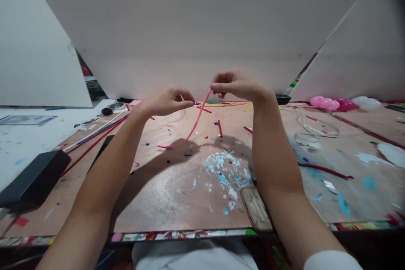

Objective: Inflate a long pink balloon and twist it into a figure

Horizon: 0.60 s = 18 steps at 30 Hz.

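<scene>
My right hand (236, 85) is raised over the wooden table (177, 194) and pinches the top end of a long pink uninflated balloon (196, 119). The balloon hangs down and to the left, its lower end curling onto the table. My left hand (167, 101) is closed in a pinch just left of the balloon; whether it holds anything I cannot make out. Both forearms stretch forward from the near edge.
White boards (196, 29) wall in the back and sides. Long thin balloons (95, 135) lie at left beside a black block (31, 179). Inflated pink and white balloons (335, 103) sit at far right. Balloon scraps, paint flecks (226, 171) and a red strip (325, 170) litter the table.
</scene>
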Each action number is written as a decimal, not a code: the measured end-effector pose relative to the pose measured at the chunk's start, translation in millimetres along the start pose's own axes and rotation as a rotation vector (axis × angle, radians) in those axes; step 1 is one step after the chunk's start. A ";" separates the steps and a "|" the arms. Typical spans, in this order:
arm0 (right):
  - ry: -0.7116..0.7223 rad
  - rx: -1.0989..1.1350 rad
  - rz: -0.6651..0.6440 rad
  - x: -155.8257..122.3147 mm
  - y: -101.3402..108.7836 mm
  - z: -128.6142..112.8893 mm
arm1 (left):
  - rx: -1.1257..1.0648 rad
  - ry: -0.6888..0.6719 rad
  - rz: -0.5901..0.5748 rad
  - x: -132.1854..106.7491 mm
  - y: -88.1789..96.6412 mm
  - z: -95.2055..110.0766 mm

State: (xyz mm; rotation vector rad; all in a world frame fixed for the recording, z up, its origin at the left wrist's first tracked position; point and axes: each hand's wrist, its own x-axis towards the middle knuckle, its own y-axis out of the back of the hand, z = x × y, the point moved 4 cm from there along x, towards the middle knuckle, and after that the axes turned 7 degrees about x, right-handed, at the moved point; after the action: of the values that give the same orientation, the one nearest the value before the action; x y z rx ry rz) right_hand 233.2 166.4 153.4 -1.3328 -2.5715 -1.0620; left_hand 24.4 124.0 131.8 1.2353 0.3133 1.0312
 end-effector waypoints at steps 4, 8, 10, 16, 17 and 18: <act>-0.012 0.020 0.011 -1.9 4.0 0.2 | 0.006 0.012 -0.099 -9.0 6.1 3.2; 0.018 0.037 -0.049 -1.7 -5.9 -10.5 | 0.001 0.005 -0.109 -11.0 6.1 4.9; 0.030 0.015 -0.088 -0.4 -14.6 -14.9 | -0.010 -0.013 -0.035 -9.1 5.2 8.5; -0.018 -0.155 -0.109 4.5 -40.6 -21.0 | -0.092 -0.109 0.039 -6.5 -0.8 20.2; -0.026 -0.172 -0.098 4.8 -43.3 -21.7 | -0.100 -0.097 0.045 -6.5 -1.1 19.2; -0.029 -0.178 -0.090 4.9 -45.6 -22.4 | -0.114 -0.080 0.053 -6.4 -1.3 17.3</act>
State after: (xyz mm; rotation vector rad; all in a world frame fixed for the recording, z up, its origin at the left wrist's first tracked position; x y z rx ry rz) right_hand 190.8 138.6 147.1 -1.2874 -2.6339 -1.3240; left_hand 33.7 108.2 134.8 1.1840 0.1587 1.0277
